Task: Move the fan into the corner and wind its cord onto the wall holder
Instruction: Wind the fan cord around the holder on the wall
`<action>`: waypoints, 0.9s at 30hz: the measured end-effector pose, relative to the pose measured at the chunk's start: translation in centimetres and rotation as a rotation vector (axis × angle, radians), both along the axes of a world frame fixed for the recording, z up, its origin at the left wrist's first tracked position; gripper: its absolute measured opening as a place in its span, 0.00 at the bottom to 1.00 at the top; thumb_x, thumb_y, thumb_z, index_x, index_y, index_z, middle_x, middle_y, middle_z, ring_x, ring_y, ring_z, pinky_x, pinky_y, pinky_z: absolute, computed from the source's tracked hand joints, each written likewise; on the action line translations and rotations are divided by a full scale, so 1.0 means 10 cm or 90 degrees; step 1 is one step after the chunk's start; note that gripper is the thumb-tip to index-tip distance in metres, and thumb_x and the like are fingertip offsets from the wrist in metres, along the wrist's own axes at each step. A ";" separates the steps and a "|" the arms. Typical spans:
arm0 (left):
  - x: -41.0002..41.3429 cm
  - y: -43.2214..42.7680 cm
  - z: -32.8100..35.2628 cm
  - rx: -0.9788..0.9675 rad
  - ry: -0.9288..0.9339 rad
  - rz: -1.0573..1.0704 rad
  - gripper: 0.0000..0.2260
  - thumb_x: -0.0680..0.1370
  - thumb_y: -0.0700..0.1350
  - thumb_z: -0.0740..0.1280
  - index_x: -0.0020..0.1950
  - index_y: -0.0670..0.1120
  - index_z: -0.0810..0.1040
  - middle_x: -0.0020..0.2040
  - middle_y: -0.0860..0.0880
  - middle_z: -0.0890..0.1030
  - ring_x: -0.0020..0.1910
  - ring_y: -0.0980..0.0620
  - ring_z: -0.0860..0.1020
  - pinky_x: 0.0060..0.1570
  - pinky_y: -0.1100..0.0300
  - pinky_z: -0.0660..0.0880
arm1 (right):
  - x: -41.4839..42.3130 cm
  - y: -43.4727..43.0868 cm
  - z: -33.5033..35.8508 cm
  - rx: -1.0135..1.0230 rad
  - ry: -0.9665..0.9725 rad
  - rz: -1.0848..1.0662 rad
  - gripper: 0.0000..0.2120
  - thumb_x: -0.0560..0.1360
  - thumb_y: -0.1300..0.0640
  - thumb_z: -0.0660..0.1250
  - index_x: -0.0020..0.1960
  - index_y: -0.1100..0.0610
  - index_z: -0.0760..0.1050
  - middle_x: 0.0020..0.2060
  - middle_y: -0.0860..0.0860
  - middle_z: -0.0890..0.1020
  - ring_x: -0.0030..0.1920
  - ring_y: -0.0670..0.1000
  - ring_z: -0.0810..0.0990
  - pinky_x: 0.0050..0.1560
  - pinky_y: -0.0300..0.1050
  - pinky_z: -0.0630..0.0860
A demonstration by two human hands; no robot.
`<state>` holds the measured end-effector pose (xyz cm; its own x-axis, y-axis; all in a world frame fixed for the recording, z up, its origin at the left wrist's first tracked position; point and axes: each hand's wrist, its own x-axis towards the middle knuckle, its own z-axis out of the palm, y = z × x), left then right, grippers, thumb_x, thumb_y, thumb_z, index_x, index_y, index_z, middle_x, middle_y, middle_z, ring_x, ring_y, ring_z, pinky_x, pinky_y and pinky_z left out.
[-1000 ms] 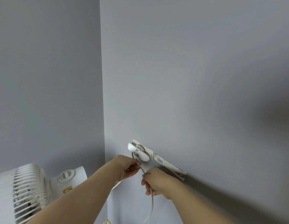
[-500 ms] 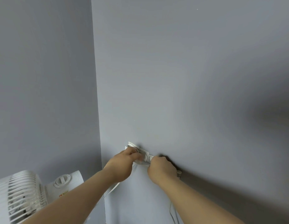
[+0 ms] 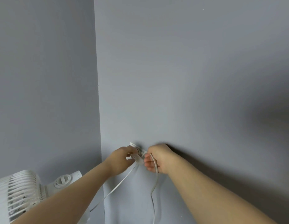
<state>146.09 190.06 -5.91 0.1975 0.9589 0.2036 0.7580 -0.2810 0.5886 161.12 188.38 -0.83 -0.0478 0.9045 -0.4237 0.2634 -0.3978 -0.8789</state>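
Note:
A white fan [image 3: 19,193] with a slatted grille and a round knob stands at the lower left, in the corner of two grey walls. A small white wall holder [image 3: 136,151] is fixed low on the right-hand wall; most of it is hidden between my hands. My left hand [image 3: 122,156] pinches the holder and the cord wound on it. My right hand [image 3: 158,157] is closed around the white cord [image 3: 155,180], which hangs down from my fist. A second strand of the cord runs from the holder down to the left toward the fan.
The wall corner edge [image 3: 98,110] runs vertically just left of the holder. Plain grey wall [image 3: 189,78] fills the rest of the view. A dark shadow lies on the wall at the right.
My right hand has come off the wall and pulled back slightly, now showing the cord looped through its fist. My left hand stays at the holder. The view shifted a little.

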 end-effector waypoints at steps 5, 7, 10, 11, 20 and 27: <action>0.03 -0.09 0.13 -0.005 -0.180 0.082 0.05 0.76 0.42 0.66 0.41 0.50 0.75 0.43 0.51 0.79 0.38 0.54 0.74 0.44 0.62 0.73 | 0.04 0.05 0.02 0.037 -0.121 0.046 0.17 0.75 0.62 0.66 0.29 0.56 0.67 0.27 0.49 0.65 0.25 0.46 0.60 0.17 0.29 0.57; 0.07 -0.13 0.18 -0.021 -0.232 0.069 0.05 0.75 0.42 0.67 0.40 0.48 0.75 0.39 0.53 0.78 0.34 0.55 0.73 0.41 0.62 0.73 | 0.01 0.05 0.01 0.001 -0.044 0.033 0.15 0.77 0.62 0.64 0.31 0.57 0.70 0.27 0.48 0.66 0.25 0.44 0.62 0.18 0.31 0.60; 0.12 -0.16 0.22 -0.036 -0.276 0.053 0.09 0.74 0.42 0.69 0.36 0.49 0.72 0.37 0.54 0.77 0.31 0.56 0.73 0.29 0.72 0.70 | -0.07 0.07 0.01 -0.021 0.128 -0.007 0.13 0.79 0.65 0.62 0.36 0.61 0.72 0.31 0.51 0.72 0.30 0.45 0.71 0.22 0.32 0.74; 0.13 -0.16 0.22 -0.036 -0.280 0.052 0.10 0.74 0.42 0.69 0.36 0.49 0.71 0.38 0.54 0.77 0.31 0.57 0.73 0.27 0.74 0.69 | -0.09 0.07 0.01 -0.023 0.172 -0.018 0.12 0.79 0.66 0.61 0.37 0.62 0.72 0.33 0.53 0.74 0.32 0.46 0.73 0.30 0.35 0.79; 0.06 -0.15 0.29 0.033 -0.163 0.094 0.11 0.75 0.37 0.64 0.38 0.50 0.66 0.41 0.50 0.78 0.20 0.58 0.75 0.24 0.67 0.73 | -0.16 0.11 -0.04 -0.008 0.093 0.013 0.11 0.77 0.58 0.64 0.37 0.57 0.73 0.29 0.49 0.69 0.29 0.46 0.68 0.28 0.37 0.70; -0.02 -0.04 0.31 0.122 0.125 0.142 0.11 0.75 0.32 0.53 0.47 0.48 0.64 0.47 0.47 0.73 0.41 0.45 0.83 0.42 0.52 0.77 | -0.15 0.19 -0.13 0.246 -0.283 0.042 0.09 0.76 0.63 0.60 0.44 0.60 0.79 0.36 0.56 0.77 0.31 0.54 0.76 0.35 0.43 0.79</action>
<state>145.86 189.62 -2.84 0.0415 0.9309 0.3630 0.9068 -0.1876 0.3774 159.60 190.31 -2.16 -0.0028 0.9984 -0.0567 0.6532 -0.0411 -0.7560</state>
